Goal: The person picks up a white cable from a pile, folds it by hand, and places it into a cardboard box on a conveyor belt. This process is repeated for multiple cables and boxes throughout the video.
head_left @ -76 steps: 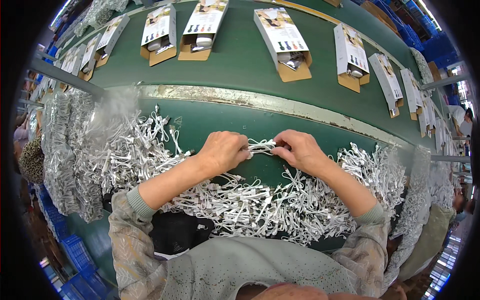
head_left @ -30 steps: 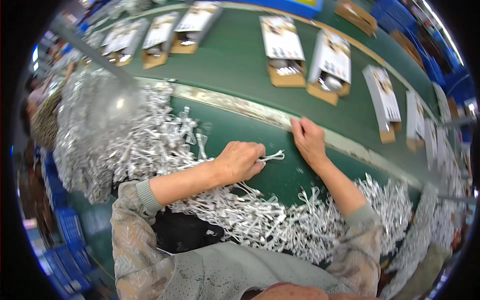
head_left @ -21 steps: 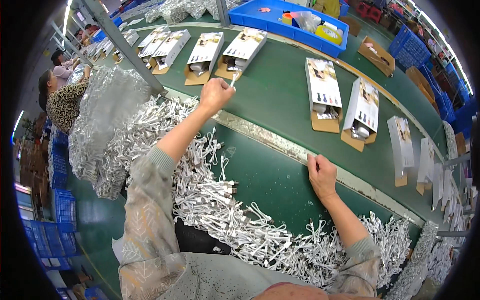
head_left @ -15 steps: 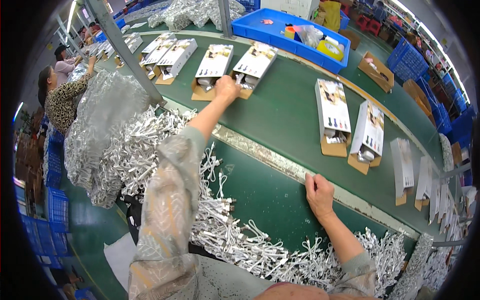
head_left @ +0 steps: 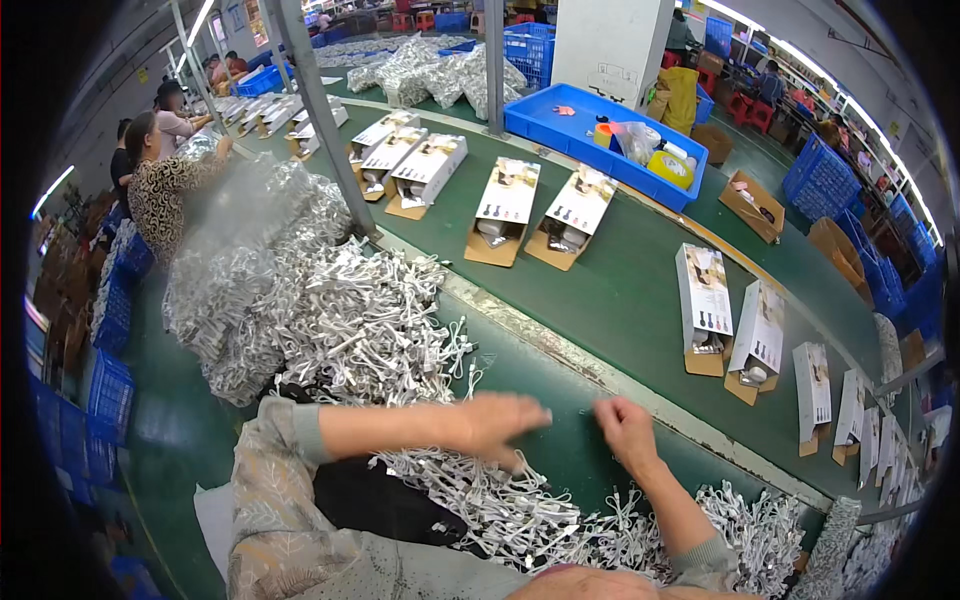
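Note:
My left hand [head_left: 500, 425], slightly blurred, stretches across the green worktop [head_left: 545, 375] with its fingers extended and nothing visible in it. Close beside it, my right hand [head_left: 626, 432] is curled closed near the belt's edge; whatever it may hold is hidden. Short white USB cables [head_left: 530, 510] lie heaped below both hands, and a bigger heap of cables [head_left: 360, 330] rises to the left. On the green conveyor belt [head_left: 610, 300] ahead stand open white cartons, among them a carton [head_left: 505, 195] and its neighbour [head_left: 580, 205], with pale items showing at their open ends.
A worn metal rail [head_left: 560, 350] separates worktop from belt. Clear plastic bags [head_left: 235, 240] pile up at left beside a grey post [head_left: 325, 120]. Beyond the belt sits a blue tray [head_left: 555, 125] with tape and loose things. A co-worker in a patterned top [head_left: 160, 195] stands far left.
My left hand has drawn back from the carton on the belt to the worktop, its fingers now extended. My right hand stays closed near the rail. The view has shifted, moving the scene in frame.

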The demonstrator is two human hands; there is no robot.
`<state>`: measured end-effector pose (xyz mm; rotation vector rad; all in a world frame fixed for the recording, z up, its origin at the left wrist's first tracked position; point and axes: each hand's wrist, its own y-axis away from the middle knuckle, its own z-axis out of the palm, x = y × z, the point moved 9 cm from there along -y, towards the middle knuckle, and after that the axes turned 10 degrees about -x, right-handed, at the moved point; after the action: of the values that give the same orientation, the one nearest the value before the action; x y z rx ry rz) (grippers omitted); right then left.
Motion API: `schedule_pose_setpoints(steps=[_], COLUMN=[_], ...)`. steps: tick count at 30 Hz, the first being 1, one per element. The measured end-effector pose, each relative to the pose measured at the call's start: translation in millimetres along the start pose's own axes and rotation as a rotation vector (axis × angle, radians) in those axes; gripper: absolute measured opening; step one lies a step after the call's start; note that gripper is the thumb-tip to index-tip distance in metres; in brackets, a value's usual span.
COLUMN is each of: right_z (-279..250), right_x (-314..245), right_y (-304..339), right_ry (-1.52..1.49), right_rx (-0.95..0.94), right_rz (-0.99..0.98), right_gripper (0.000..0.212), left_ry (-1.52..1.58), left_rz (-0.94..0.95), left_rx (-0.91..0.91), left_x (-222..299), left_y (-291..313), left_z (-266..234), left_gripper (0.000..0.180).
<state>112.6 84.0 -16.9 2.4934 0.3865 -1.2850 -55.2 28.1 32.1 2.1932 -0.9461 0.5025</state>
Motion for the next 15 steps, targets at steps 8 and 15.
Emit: schedule_pose_setpoints(steps=[8, 15], right_z=[81.4, 28.3], right_x=[-54.7, -65.4], right_y=[89.1, 66.9], right_ry=[0.299, 0.253], right_rx=[-0.683, -0.297], right_rz=[-0.164, -0.094], right_gripper=[0.057, 0.032], left_ry=[-0.383, -0.322], left_rz=[0.028, -0.107], left_rx=[0.075, 0.286], left_x=[41.2, 17.4], left_y=[6.7, -14.5], left_z=[71.0, 29.7], left_gripper=[0.060, 0.027])
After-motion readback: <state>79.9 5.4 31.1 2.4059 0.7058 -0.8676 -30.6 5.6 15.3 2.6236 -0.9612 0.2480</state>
